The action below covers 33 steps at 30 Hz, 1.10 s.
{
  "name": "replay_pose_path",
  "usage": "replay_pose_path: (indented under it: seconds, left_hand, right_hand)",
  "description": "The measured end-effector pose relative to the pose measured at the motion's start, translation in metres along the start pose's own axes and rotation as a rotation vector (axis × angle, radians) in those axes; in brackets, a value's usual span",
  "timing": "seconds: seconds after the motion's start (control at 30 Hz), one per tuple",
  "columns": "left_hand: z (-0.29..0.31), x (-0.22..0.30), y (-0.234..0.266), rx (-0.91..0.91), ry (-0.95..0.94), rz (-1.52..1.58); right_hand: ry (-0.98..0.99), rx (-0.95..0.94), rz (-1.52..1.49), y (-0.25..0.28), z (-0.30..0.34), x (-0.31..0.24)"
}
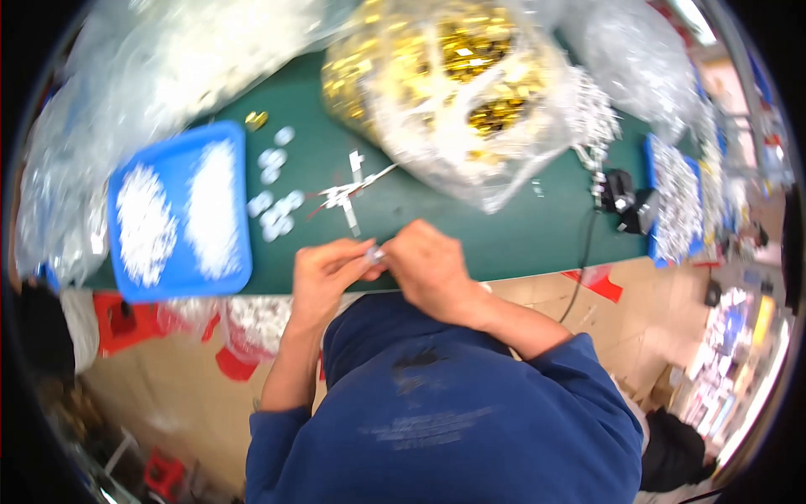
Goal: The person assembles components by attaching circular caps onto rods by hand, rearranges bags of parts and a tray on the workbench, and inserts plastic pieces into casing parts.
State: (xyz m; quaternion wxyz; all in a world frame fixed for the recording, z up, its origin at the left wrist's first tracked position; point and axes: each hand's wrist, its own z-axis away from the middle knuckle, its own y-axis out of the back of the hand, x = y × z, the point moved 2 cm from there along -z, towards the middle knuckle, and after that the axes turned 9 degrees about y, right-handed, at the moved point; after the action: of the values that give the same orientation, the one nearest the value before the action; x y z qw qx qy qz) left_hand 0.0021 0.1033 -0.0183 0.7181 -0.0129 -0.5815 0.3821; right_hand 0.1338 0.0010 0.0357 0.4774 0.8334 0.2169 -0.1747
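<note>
Close together at the table's near edge, my two hands meet on a small clear, whitish piece [374, 254]. My left hand [333, 267] pinches it between thumb and fingertips. The fingers of my right hand [430, 262] are curled closed against its other side; what they grip is too small and blurred to name. Just beyond my hands lie several white strips with thin red and white wires [342, 195]. Left of these, several small round translucent pieces [275, 217] are scattered on the green tabletop [495, 244].
At left sits a blue tray [243, 252] with two piles of small white parts. A clear bag of shiny gold pieces [470, 92] fills the back middle. Large plastic bags [168, 76] crowd the back left. On the right are a black device with a cable [621, 193] and another blue tray [654, 244].
</note>
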Motion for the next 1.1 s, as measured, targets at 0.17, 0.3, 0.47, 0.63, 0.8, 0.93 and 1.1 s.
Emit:
replay_pose_path:
  seconds: [0.17, 0.3, 0.47, 0.63, 0.8, 0.93, 1.1]
  left_hand:
    - [-0.001, 0.002, 0.001, -0.036, -0.020, 0.040]
    - [0.004, 0.011, -0.020, -0.014, 0.069, -0.012]
    - [0.006, 0.029, -0.003, 0.358, -0.207, -0.435]
    - [0.009, 0.050, 0.019, 0.795, -0.369, -0.927]
    - [0.003, 0.042, 0.031, 0.798, -0.368, -1.150]
    - [0.007, 0.041, 0.031, 0.761, -0.390, -1.173]
    - [0.015, 0.045, 0.031, 0.867, -0.418, -1.227]
  right_hand:
    - [-0.098, 0.081, -0.062, -0.006, 0.009, -0.005]
    - [-0.041, 0.017, -0.066, 0.014, 0.021, 0.004]
    - [-0.432, 0.109, 0.269, 0.116, 0.048, 0.060]
    - [-0.313, 0.355, 0.874, 0.166, 0.048, 0.074]
    - [-0.125, 0.067, 0.265, 0.083, 0.022, 0.024]
    - [-0.033, -0.099, 0.171, 0.007, -0.021, 0.021]
    - [-0.021, -0.073, 0.376, -0.018, -0.042, 0.045]
